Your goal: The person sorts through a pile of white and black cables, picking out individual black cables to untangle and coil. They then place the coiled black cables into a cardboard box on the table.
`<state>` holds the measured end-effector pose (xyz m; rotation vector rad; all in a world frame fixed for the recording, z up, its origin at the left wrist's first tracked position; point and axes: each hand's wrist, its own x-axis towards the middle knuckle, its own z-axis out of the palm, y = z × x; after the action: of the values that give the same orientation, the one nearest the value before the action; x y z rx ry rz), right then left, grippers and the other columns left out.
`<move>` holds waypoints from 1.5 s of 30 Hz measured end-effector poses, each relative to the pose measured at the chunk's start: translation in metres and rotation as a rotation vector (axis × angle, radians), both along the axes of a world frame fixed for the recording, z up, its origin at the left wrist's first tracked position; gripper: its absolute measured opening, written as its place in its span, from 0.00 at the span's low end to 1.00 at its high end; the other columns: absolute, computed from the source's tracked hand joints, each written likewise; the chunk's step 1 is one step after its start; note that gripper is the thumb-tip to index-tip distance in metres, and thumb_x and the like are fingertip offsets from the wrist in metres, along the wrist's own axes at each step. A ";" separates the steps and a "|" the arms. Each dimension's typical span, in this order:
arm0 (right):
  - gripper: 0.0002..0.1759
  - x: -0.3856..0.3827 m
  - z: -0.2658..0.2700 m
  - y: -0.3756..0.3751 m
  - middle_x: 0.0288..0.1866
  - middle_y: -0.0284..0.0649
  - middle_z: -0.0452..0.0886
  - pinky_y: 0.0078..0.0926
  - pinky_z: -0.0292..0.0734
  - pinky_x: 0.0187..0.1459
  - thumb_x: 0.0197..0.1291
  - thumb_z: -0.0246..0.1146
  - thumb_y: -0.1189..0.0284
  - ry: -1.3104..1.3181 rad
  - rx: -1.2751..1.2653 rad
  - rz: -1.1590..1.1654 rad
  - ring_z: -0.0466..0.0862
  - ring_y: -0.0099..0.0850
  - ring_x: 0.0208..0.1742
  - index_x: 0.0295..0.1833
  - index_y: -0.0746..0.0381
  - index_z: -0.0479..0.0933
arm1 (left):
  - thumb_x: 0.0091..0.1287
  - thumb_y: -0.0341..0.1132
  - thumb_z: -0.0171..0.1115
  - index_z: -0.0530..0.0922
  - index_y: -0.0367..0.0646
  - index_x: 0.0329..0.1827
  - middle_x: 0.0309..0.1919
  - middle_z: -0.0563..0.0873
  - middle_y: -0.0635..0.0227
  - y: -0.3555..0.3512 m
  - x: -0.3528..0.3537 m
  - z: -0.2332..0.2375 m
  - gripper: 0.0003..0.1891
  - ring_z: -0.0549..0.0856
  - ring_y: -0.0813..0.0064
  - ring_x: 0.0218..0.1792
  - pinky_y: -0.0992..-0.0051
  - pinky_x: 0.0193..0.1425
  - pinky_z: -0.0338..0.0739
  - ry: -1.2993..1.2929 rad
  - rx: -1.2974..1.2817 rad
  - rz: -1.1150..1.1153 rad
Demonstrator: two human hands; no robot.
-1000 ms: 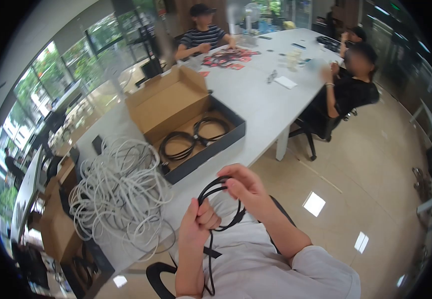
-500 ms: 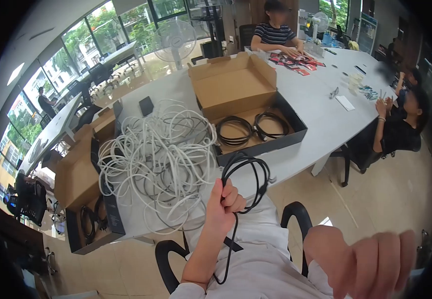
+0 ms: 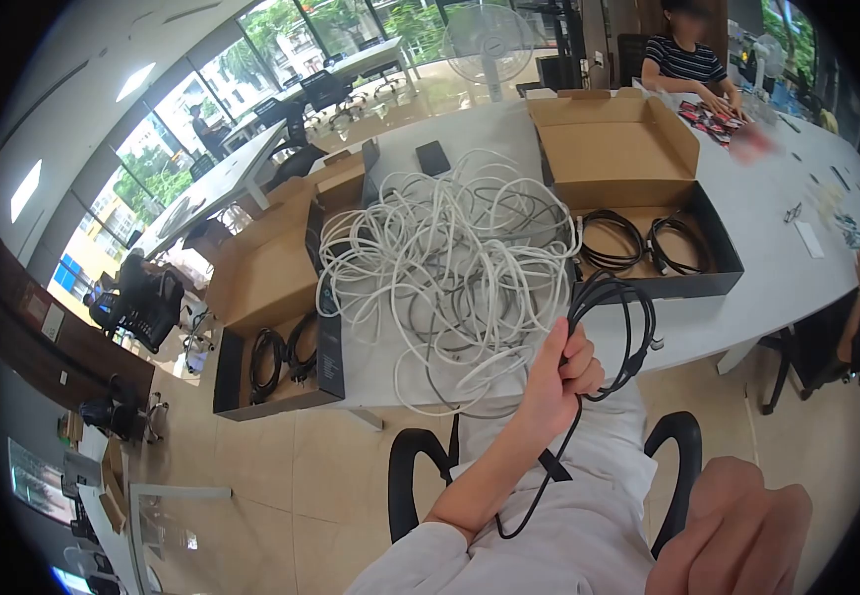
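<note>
My left hand point(image 3: 559, 382) is closed around a coiled black cable point(image 3: 638, 337), held up over the table's front edge. One end of the cable hangs down across my lap. At the lower right, close to the camera, my right hand point(image 3: 733, 531) has its fingers curled in, and whatever may be inside is hidden. Just beyond my left hand lies a big tangle of white cables point(image 3: 450, 258). An open cardboard box point(image 3: 688, 283) behind the held coil contains two black cable coils point(image 3: 613, 241). The open box on the left point(image 3: 331, 357) also holds black coils point(image 3: 267, 365).
A dark phone-like object point(image 3: 432, 158) rests behind the tangle on the white table point(image 3: 767, 322). Across it, a person point(image 3: 686, 64) handles red packets point(image 3: 708, 121). Another person's arm point(image 3: 855, 317) shows at the right. Chair armrests point(image 3: 418, 466) flank my lap.
The camera view has swung left, so the table and boxes appear farther right. My left hand keeps its hold on the cable coil. My right hand stays low at the right, fingers still curled.
</note>
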<state>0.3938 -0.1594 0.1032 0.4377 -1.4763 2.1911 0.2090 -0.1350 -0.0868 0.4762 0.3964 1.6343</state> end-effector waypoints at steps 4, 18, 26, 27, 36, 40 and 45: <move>0.06 -0.002 0.001 0.001 0.21 0.32 0.77 0.18 0.69 0.24 0.48 0.75 0.72 -0.030 0.004 0.027 0.75 0.26 0.23 0.29 0.62 0.86 | 0.76 0.52 0.40 0.60 0.53 0.25 0.12 0.52 0.82 0.002 -0.001 -0.001 0.21 0.49 0.85 0.13 0.78 0.21 0.45 -0.016 0.001 0.006; 0.07 -0.001 0.000 -0.010 0.19 0.25 0.70 0.21 0.55 0.24 0.41 0.77 0.76 0.000 -0.041 -0.030 0.72 0.22 0.21 0.28 0.57 0.87 | 0.76 0.52 0.41 0.60 0.53 0.25 0.12 0.52 0.83 0.001 0.001 -0.002 0.21 0.49 0.85 0.14 0.78 0.22 0.46 -0.015 0.008 0.005; 0.07 -0.001 0.000 -0.001 0.21 0.26 0.74 0.24 0.58 0.32 0.42 0.77 0.76 0.010 -0.053 0.121 0.73 0.22 0.24 0.29 0.58 0.87 | 0.76 0.52 0.40 0.60 0.53 0.24 0.12 0.52 0.83 0.000 0.000 0.002 0.21 0.49 0.85 0.14 0.78 0.22 0.46 -0.008 0.001 0.013; 0.07 0.000 0.000 0.001 0.21 0.26 0.74 0.24 0.60 0.35 0.43 0.77 0.76 0.006 -0.044 0.150 0.74 0.22 0.24 0.30 0.58 0.87 | 0.76 0.52 0.40 0.60 0.53 0.24 0.12 0.52 0.83 0.000 0.000 0.002 0.21 0.49 0.85 0.14 0.78 0.22 0.46 -0.008 0.003 0.014; 0.08 0.006 0.003 -0.001 0.20 0.26 0.74 0.32 0.62 0.53 0.45 0.76 0.76 0.012 -0.028 0.170 0.75 0.23 0.25 0.34 0.60 0.87 | 0.76 0.53 0.41 0.59 0.53 0.24 0.12 0.52 0.83 0.004 0.001 0.005 0.22 0.49 0.84 0.13 0.77 0.22 0.46 0.012 0.027 0.006; 0.08 0.012 -0.004 -0.010 0.19 0.24 0.74 0.32 0.61 0.52 0.45 0.76 0.76 0.052 -0.102 0.137 0.73 0.20 0.23 0.33 0.57 0.87 | 0.75 0.53 0.41 0.60 0.53 0.24 0.12 0.52 0.83 0.005 0.006 0.000 0.22 0.49 0.84 0.13 0.77 0.22 0.46 -0.017 0.029 -0.032; 0.08 0.018 -0.012 -0.012 0.19 0.23 0.73 0.28 0.59 0.49 0.45 0.76 0.76 0.140 -0.148 0.159 0.71 0.19 0.22 0.32 0.56 0.86 | 0.75 0.54 0.42 0.60 0.54 0.23 0.12 0.52 0.83 0.006 0.013 0.002 0.22 0.49 0.84 0.12 0.77 0.22 0.46 -0.019 0.015 -0.036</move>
<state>0.4121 -0.1711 0.0908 0.6635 -1.2331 2.3211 0.2222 -0.1293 -0.0847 0.4766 0.3598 1.6070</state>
